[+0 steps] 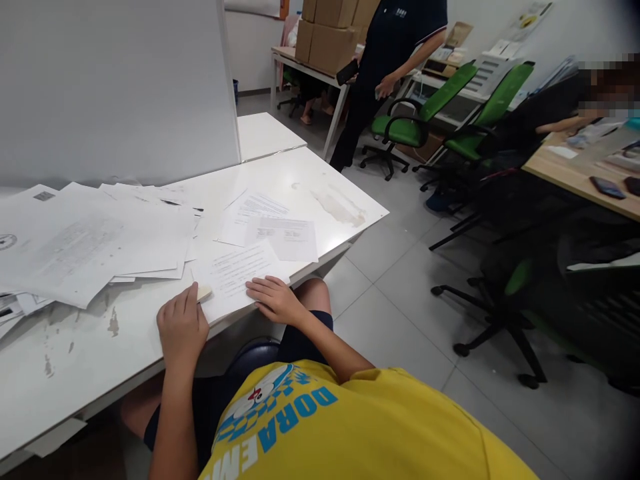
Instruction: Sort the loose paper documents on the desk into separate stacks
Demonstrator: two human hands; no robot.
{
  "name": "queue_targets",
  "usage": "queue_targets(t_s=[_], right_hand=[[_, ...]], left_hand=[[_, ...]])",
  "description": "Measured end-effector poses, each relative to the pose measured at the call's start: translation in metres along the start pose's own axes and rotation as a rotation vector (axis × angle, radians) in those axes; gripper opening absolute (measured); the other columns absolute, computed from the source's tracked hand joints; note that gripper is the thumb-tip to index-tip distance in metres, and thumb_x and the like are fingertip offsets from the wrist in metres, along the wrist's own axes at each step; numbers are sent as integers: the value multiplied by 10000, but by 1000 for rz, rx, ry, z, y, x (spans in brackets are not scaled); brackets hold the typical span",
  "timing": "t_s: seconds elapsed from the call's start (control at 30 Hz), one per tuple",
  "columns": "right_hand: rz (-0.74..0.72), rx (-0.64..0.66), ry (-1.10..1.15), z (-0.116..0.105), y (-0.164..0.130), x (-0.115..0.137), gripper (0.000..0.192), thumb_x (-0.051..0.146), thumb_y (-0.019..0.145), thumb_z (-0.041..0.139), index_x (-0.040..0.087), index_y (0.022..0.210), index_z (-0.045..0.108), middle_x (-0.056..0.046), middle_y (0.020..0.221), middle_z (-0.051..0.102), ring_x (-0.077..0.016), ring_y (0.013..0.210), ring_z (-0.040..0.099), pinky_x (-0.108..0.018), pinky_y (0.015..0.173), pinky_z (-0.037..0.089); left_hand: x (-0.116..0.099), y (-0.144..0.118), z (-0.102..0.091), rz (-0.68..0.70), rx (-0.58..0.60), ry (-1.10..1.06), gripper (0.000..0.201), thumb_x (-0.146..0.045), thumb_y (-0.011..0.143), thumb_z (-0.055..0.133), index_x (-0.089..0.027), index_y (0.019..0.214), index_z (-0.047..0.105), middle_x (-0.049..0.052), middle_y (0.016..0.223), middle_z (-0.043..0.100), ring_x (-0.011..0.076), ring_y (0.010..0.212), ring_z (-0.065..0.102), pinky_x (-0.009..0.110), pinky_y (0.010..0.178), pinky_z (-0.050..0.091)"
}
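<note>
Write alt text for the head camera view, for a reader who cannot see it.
Two bare hands rest on a printed sheet at the near edge of a white table: the left hand holds a small pale object, the right hand lies flat. A loose paper pile lies left; green office chairs stand beyond.

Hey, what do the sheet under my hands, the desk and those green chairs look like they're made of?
The sheet under the left hand and right hand looks like thin matte printer paper: white, flat, with printed lines. The desk seems to be white laminate board, smooth but stained and chipped. The green chairs look fabric-covered on black frames, probably plastic; the material is hard to confirm.
</note>
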State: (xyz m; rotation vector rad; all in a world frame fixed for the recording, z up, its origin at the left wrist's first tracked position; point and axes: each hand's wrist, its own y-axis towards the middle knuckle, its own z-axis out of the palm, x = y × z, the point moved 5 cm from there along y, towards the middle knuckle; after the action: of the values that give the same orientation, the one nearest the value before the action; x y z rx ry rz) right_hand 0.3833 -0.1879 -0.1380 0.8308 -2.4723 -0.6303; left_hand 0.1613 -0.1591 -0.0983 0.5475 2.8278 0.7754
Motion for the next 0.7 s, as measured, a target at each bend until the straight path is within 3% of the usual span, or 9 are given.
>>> queue_targets(t_s=[0.4, 0.57, 0.7], right_hand=[[24, -158, 59, -4, -2, -7, 311, 232, 999, 468, 193, 1204, 698, -78, 1263, 720, -195, 1274, 622, -381, 1064, 465], [14, -101, 115, 0, -1, -9, 310, 214, 1007, 473, 195, 1230, 689, -105, 1257, 719, -199, 1287, 612, -397, 1088, 453], [76, -37, 57, -7, 9, -10, 289, 206, 1008, 487, 191, 1208, 695, -109, 1238, 727, -167, 1245, 639, -371, 1087, 471]], left_hand=[[0, 2, 2, -33, 53, -10, 465, -193, 954, 399, -114, 1379, 570, 160, 1225, 683, 293, 1053, 600, 426, 920, 396], [11, 7, 4, -38, 231, 77, 514, -219, 956, 362, -106, 1431, 520, 183, 1164, 667, 310, 995, 589, 439, 846, 418], [11, 27, -18, 30, 325, 28, 544, -269, 972, 365, -93, 1481, 439, 192, 1050, 659, 322, 935, 597, 487, 790, 489]])
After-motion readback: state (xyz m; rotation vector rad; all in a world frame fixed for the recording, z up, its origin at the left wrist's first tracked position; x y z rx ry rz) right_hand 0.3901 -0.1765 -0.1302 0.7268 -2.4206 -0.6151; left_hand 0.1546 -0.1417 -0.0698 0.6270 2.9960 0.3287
